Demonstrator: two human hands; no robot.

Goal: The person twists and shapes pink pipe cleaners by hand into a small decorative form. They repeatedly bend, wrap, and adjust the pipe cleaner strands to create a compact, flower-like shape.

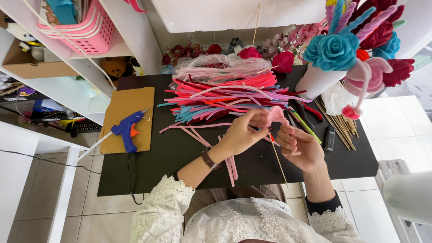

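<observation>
pinching pink pipe cleaner w/ both hands, left & right.

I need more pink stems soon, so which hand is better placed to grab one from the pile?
Probably the left hand. It sits nearer the pile of pipe cleaners, its fingers only pinching the pink fuzzy piece. The right hand grips the wooden stick below that piece, and letting go might drop it.

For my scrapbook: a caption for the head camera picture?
Two hands shape a pink pipe-cleaner flower on a stick.
</observation>
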